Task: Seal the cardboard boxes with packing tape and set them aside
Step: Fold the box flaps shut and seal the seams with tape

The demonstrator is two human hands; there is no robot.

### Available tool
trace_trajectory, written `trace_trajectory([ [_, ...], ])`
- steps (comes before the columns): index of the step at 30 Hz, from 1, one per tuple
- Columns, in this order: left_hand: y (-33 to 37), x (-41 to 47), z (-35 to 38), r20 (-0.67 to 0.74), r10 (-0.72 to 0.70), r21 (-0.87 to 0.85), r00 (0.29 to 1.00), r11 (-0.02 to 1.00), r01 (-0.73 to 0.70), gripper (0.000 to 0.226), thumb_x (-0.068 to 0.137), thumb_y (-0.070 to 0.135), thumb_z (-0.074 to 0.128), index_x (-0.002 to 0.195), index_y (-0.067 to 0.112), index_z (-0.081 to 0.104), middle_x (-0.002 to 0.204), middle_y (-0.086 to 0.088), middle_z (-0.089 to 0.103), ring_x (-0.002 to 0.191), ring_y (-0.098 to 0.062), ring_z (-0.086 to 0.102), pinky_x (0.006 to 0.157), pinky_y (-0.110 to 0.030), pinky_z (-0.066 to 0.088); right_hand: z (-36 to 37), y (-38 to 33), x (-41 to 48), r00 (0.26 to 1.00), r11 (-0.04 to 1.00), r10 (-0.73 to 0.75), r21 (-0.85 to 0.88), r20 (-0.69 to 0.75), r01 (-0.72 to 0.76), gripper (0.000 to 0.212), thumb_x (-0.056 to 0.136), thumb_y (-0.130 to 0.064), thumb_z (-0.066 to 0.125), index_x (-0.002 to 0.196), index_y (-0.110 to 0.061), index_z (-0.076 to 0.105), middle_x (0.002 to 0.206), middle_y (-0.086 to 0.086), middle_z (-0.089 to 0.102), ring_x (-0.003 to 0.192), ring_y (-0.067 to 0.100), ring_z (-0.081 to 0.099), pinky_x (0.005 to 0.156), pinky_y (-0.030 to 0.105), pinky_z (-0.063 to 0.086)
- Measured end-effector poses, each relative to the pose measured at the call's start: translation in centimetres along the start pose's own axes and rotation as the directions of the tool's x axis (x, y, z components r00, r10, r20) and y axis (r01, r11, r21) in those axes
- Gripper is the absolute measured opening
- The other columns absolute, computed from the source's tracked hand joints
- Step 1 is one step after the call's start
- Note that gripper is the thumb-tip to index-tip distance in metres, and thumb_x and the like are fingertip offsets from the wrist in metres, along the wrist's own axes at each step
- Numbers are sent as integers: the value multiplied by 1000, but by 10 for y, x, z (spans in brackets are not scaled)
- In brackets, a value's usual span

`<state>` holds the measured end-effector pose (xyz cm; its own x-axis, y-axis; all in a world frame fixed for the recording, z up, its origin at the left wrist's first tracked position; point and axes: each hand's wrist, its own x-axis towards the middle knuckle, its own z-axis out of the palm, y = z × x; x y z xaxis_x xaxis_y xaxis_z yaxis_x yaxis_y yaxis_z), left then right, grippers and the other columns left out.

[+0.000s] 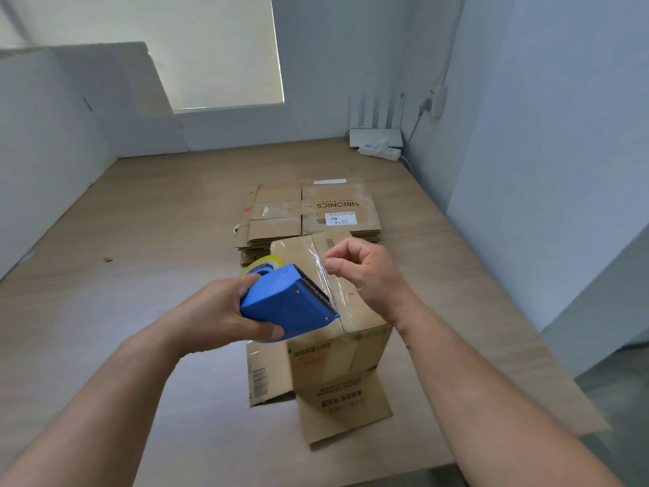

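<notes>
Cardboard box (pixel 337 332) looks light, stiff; grip its sides. Left hand (pixel 224 311) clamps the dispenser (pixel 284 304) above it; right hand (pixel 365 272) pinches clingy tape (pixel 325 275).

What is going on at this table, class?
A person is taping a cardboard box shut. The left hand holds a blue tape dispenser over the box's top seam, while the right hand pinches the clear tape. A stack of flattened boxes lies behind.

Left hand (pixel 224 311) grips a blue tape dispenser (pixel 288 304) over the cardboard box (pixel 337 332); right hand (pixel 365 272) pinches clear tape (pixel 325 275).
</notes>
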<state>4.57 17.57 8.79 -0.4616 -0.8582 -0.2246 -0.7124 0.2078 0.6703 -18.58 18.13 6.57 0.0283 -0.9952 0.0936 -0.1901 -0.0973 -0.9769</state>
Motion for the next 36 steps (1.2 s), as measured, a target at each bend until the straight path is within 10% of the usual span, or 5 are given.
trace_trajectory([
  [14, -15, -50, -55, 68, -273, -35, 960, 961, 276, 102, 20, 93, 63, 79, 10, 73, 74, -7, 73, 67, -26, 70, 65, -35, 47, -36, 26, -39, 958, 986, 126, -72, -257, -149, 19, 86, -7, 64, 68, -13, 61, 61, -3, 60, 51, 0, 49, 61, 22, 42],
  [29, -5, 2, -14, 141, -417, 281, 898, 887, 367, 87, 40, 92, 46, 81, 19, 71, 75, 3, 72, 71, -15, 69, 72, -31, 47, -41, 75, -58, 829, 924, 326, -34, -455, -382, 33, 87, -17, 65, 57, -13, 53, 56, 3, 53, 54, 18, 44, 57, 29, 38],
  [36, -16, 4, -9, 208, -463, 222, 862, 880, 419, 84, 36, 86, 55, 83, 18, 75, 75, 5, 74, 71, -16, 71, 78, -32, 50, -36, 84, -51, 792, 813, 575, 245, -203, -528, 28, 93, -20, 57, 66, -15, 51, 61, 2, 45, 52, 14, 37, 53, 27, 33],
])
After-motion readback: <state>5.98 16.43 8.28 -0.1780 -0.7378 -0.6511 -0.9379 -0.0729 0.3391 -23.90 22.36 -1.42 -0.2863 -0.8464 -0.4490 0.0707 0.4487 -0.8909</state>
